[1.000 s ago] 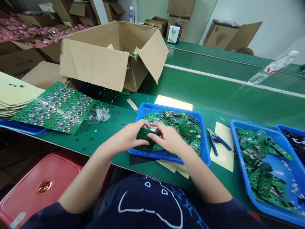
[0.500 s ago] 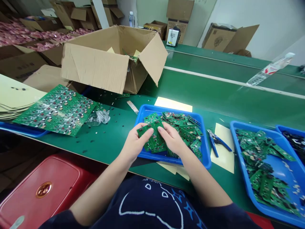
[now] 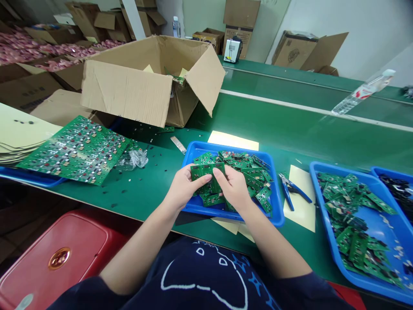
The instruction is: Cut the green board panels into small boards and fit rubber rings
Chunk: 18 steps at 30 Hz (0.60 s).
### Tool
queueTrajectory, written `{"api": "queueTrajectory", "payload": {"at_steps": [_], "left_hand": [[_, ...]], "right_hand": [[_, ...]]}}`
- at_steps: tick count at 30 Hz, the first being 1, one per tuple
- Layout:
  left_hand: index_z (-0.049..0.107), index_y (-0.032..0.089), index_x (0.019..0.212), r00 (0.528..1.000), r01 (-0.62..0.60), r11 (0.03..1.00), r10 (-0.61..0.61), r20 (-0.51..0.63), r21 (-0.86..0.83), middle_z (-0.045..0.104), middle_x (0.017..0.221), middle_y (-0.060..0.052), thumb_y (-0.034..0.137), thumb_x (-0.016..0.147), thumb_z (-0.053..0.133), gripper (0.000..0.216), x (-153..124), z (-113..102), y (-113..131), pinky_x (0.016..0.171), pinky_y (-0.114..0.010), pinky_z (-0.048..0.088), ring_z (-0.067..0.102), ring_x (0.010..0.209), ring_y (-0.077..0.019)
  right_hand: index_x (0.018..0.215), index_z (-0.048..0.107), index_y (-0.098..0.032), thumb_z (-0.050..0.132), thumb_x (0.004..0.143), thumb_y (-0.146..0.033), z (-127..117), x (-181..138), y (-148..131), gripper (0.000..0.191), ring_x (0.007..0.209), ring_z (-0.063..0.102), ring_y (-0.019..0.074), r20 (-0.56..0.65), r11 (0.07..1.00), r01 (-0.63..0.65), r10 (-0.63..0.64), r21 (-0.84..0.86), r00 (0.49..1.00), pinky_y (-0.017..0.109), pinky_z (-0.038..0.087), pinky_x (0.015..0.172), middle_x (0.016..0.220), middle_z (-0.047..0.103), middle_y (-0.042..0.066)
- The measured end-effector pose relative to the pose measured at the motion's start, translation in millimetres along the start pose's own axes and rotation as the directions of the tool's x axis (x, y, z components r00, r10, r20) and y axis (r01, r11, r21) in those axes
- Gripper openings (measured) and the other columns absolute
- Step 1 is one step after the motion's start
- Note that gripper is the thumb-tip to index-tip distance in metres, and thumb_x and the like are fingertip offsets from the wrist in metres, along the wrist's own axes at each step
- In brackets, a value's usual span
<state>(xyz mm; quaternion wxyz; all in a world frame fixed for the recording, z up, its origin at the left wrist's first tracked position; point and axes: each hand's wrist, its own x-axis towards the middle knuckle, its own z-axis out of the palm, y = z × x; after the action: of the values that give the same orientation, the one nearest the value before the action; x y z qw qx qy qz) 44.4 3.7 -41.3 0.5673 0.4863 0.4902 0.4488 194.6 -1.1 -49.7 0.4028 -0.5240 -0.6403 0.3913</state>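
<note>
Both my hands grip one green circuit board (image 3: 205, 171) above a blue tray (image 3: 279, 206). My left hand (image 3: 182, 186) pinches its left part, thumb on top. On its right part, my right hand (image 3: 235, 186) is closed with the thumb near the middle, close to the other thumb. The fingers beneath the board are mostly hidden. Many small green circuit boards (image 3: 254, 177) lie piled in the tray under and beside my hands. Blue-handled cutters (image 3: 293, 190) rest with spread handles on a yellow sheet right of the tray.
A large panel of boards (image 3: 77, 148) leans on yellow sheets (image 3: 26, 133) at the left. Behind stands an open cardboard box (image 3: 129, 94). Another blue tray (image 3: 337, 262) with boards is on the right. A tilted water bottle (image 3: 363, 94) is farther back. A red stool (image 3: 87, 241) sits below the table edge.
The board in my hands has turned slightly, so its top edge is now closer to level. My thumbs have drawn nearer each other. The view has shifted a little.
</note>
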Motion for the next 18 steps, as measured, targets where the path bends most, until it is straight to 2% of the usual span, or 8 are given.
{"api": "queueTrajectory", "payload": {"at_steps": [2,5,9,11,15,18], "left_hand": [[0.061,0.016,0.096,1.000,0.015,1.000,-0.015,-0.001,0.009,0.070,0.089,-0.005,0.039,0.068,0.070,0.037,-2.2,3.5,-2.4,0.070,-0.032,0.055,0.067,0.080,-0.0215],[0.060,0.018,0.101,0.998,0.059,0.992,-0.059,-0.004,0.115,0.069,0.081,-0.004,0.045,0.073,0.063,0.040,-6.9,9.0,-3.0,0.051,-0.031,0.054,0.067,0.061,-0.0214],[0.061,0.019,0.091,0.991,-0.029,0.924,0.078,-0.112,0.382,0.066,0.076,-0.003,0.046,0.076,0.059,0.031,-8.8,11.1,0.6,0.046,-0.028,0.050,0.062,0.050,-0.0175],[0.060,0.019,0.092,0.986,-0.031,0.904,0.099,-0.138,0.427,0.067,0.078,-0.003,0.047,0.077,0.058,0.031,-7.0,7.8,3.0,0.044,-0.027,0.049,0.061,0.046,-0.0156],[0.054,0.020,0.102,0.999,0.050,0.983,-0.046,-0.026,0.175,0.067,0.078,-0.002,0.050,0.080,0.055,0.037,-3.1,0.2,7.0,0.038,-0.026,0.047,0.060,0.044,-0.0152],[0.052,0.021,0.105,0.996,0.072,0.997,-0.073,0.060,0.013,0.064,0.067,0.000,0.051,0.085,0.044,0.037,-3.7,1.8,8.3,0.035,-0.025,0.043,0.056,0.039,-0.0145]], "right_hand": [[0.069,0.043,-0.022,0.038,0.088,-0.049,-1.1,-0.3,-0.2,0.033,0.046,0.052,0.0134,0.017,1.000,-0.013,0.013,0.008,1.000,0.023,0.037,0.037,0.056,0.046,-0.002],[0.068,0.042,-0.022,0.035,0.090,-0.048,1.2,0.4,-0.6,0.035,0.045,0.050,0.0130,-0.047,0.989,0.032,-0.039,-0.143,0.998,0.024,0.038,0.042,0.054,0.047,-0.001],[0.067,0.046,-0.020,0.029,0.092,-0.047,5.3,4.8,1.3,0.040,0.042,0.044,0.0130,-0.146,0.897,0.060,-0.137,-0.437,0.980,0.026,0.033,0.046,0.049,0.044,0.000],[0.072,0.051,-0.018,0.025,0.093,-0.047,1.4,8.8,2.0,0.044,0.044,0.045,0.0142,-0.138,0.864,0.026,-0.110,-0.503,0.984,0.026,0.032,0.046,0.050,0.047,0.002],[0.104,0.054,-0.012,0.026,0.091,-0.053,-16.1,15.3,-1.9,0.051,0.061,0.057,0.0209,-0.143,0.829,-0.079,-0.001,-0.553,0.990,0.029,0.038,0.053,0.070,0.061,0.009],[0.117,0.050,-0.013,0.030,0.089,-0.057,-23.3,13.8,-10.6,0.057,0.078,0.060,0.0248,-0.244,0.824,-0.114,-0.030,-0.556,0.969,0.031,0.041,0.059,0.096,0.061,0.016]]}}
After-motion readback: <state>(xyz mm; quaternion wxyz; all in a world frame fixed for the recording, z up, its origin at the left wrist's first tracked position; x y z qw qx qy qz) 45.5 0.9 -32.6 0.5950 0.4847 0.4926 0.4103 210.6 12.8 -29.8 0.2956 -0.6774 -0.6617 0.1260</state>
